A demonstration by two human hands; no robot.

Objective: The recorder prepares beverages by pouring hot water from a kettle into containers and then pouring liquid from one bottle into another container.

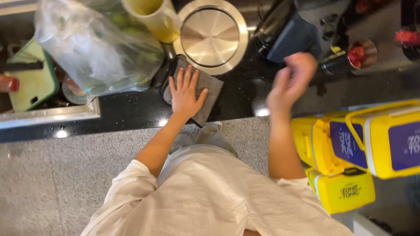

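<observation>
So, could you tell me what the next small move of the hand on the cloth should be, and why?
Probably slide the left hand, lying flat on the grey cloth, sideways along the black counter: the cloth is spread out and the right hand hangs free above it.

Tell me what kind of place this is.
Probably a juice bar or drinks counter: a black counter with a blender, a yellow jug, a bag of green fruit and a sink. The left hand presses a grey cloth.
</observation>
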